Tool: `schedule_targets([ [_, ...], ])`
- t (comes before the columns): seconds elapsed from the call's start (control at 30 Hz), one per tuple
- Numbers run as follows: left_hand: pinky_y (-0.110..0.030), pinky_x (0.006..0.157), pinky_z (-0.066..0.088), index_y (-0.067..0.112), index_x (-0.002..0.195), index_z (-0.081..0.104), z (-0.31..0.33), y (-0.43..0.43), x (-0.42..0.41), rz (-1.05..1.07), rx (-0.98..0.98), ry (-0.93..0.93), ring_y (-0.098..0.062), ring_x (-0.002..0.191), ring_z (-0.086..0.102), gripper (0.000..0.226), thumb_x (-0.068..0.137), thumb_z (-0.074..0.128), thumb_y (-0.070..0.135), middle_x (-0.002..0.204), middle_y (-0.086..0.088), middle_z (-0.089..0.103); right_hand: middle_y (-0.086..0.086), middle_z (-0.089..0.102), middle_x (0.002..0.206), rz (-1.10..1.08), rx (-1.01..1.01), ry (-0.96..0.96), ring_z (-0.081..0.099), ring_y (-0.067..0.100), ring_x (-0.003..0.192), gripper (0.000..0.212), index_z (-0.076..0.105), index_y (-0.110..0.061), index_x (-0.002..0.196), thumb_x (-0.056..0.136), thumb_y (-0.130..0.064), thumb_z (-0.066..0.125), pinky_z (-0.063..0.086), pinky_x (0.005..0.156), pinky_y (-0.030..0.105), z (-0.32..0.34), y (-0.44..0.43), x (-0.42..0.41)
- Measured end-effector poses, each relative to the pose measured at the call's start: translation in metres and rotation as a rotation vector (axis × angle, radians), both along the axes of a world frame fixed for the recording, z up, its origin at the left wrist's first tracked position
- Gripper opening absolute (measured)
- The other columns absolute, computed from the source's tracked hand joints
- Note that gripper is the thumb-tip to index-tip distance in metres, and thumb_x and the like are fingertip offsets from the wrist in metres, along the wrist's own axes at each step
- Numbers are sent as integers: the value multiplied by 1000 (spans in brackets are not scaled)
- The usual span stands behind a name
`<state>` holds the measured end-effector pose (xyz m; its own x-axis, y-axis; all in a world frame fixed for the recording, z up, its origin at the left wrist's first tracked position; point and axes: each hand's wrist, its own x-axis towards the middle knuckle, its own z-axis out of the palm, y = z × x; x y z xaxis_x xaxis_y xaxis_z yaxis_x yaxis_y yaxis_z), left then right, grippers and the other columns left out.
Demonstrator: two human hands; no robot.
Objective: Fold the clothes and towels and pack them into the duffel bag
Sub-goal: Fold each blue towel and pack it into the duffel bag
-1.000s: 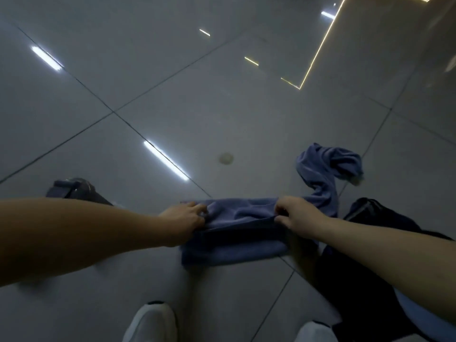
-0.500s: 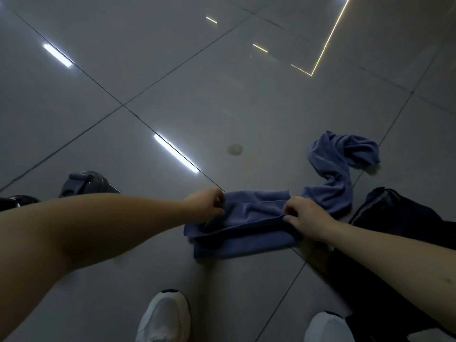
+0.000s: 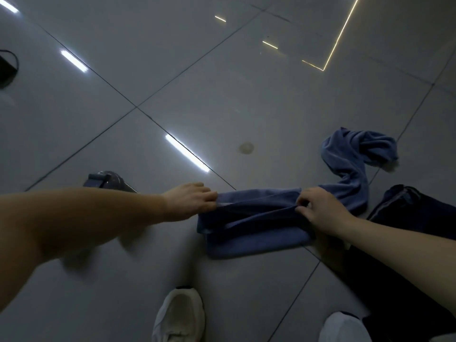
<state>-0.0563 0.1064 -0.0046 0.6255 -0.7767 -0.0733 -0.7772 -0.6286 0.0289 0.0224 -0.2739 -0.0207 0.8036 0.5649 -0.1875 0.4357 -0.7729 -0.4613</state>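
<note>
At the near edge, two pale shoes stand on the floor. A dark cloth lies heaped by the right foot, and whether it is clothing or the bag I cannot tell.

Just beyond the shoes, the towel lies flat in a folded block. Its top layer is held up and pulled taut between the hands. The left hand pinches the layer's left corner between thumb and closed fingers. The right hand has thumb and curled fingers nipping the same edge at its right end.

A second ago both hands sat lower on the block and closer together, with the cloth slack between them. Since then they have drawn apart along the far edge, so the layer now runs straight from one pinch to the other. The block itself has not shifted on the tiles. I read this as a fold being squared up, not a new one begun.

Behind the left forearm a grey object is partly hidden. Farther right, the towel's tail lies bunched and twisted as it did before. About half the towel is therefore still unfolded, and nothing is packed. Past that there is a round mark on the tile, and a black thing at the far left edge.
</note>
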Motion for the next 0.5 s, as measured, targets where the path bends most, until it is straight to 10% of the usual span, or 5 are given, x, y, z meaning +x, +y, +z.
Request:
schedule_targets([
  [0.27,-34,69,53,21,89,74,-33,-18,-33,26,-117,119,-22,77,58,8,81,76,23,95,-1,64,7,66,105,109,83,-73,63,28,96,11,71,-10,79,76,-6,81,50,89,34,-10,-5,-4],
  [0.5,-36,84,48,28,101,72,-37,-22,-48,101,26,83,-20,91,54,41,88,46,57,111,1,62,15,52,139,201,-21,-87,50,36,118,13,66,-14,80,79,-12,79,48,95,43,-15,1,-1],
])
